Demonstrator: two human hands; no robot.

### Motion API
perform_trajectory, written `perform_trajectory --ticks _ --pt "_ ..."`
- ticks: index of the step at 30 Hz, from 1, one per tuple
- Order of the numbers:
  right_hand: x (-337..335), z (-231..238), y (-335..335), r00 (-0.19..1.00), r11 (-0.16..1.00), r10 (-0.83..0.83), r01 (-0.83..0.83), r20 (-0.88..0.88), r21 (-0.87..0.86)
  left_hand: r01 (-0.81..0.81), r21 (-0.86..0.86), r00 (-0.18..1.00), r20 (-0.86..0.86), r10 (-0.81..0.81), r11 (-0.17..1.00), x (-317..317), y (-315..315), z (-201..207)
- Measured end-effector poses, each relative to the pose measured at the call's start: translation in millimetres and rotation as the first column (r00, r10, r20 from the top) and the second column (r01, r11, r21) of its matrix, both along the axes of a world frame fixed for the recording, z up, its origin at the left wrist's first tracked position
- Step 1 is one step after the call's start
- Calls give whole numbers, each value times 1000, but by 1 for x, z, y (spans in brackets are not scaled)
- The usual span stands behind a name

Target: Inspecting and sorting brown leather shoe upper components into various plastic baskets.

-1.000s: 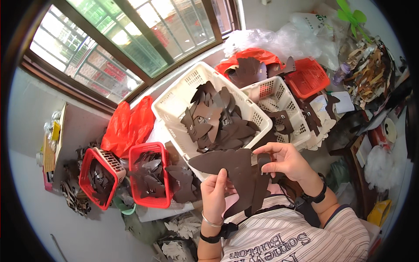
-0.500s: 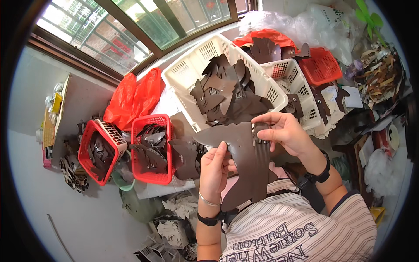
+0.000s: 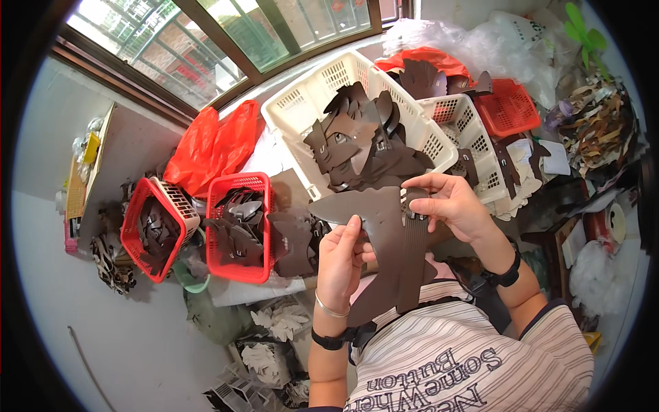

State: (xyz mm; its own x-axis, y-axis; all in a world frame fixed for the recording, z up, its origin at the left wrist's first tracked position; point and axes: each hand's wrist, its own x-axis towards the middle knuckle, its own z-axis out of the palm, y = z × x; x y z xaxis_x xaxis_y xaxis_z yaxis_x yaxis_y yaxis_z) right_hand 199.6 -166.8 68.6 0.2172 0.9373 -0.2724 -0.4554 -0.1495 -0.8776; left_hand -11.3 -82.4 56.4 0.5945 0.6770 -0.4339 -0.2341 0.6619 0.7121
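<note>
Between my hands, in front of my chest, is a dark brown, leather-like cut piece (image 3: 379, 226) with a scalloped upper edge, much like a shoe upper. My left hand (image 3: 336, 266) is closed on it, thumb on top, near its left inner edge. A long ribbed brown strap (image 3: 413, 257) hangs along the piece's right side. Thumb and fingers of my right hand (image 3: 453, 207) pinch the strap's top end, beside a small metal buckle (image 3: 414, 215). Whether the strap is fastened to the piece I cannot tell.
Beyond my hands stands a large white basket (image 3: 295, 103) heaped with similar brown pieces. Two red baskets (image 3: 239, 273) with more pieces sit at the left, by a red plastic bag (image 3: 209, 147). At the right are a smaller white basket (image 3: 485, 161) and a red one (image 3: 509, 106).
The view has shifted slightly. My left hand keeps its grip on the brown piece, and my right fingers stay at the strap's top end by the buckle with little movement.
</note>
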Motion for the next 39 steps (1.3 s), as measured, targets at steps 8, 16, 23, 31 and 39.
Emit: perform_trajectory --ticks 8,16,23,31,39 --pt "1 -1 4 1000 1000 -2 2 5 -5 -3 -3 1000 21 3 1000 3 4 -1" --pt "6 0 11 1000 1000 11 -11 10 -28 4 3 999 48 -4 1000 7 8 -6" --pt "13 3 16 1000 1000 7 -7 6 0 3 9 1000 30 -4 1000 16 11 -1" --pt "68 -6 -8 993 998 -45 49 113 -31 -135 86 983 -111 144 987 -3 12 6" --pt "278 -107 -115 663 797 -266 560 699 -227 -447 296 844 -173 508 844 -85 24 11"
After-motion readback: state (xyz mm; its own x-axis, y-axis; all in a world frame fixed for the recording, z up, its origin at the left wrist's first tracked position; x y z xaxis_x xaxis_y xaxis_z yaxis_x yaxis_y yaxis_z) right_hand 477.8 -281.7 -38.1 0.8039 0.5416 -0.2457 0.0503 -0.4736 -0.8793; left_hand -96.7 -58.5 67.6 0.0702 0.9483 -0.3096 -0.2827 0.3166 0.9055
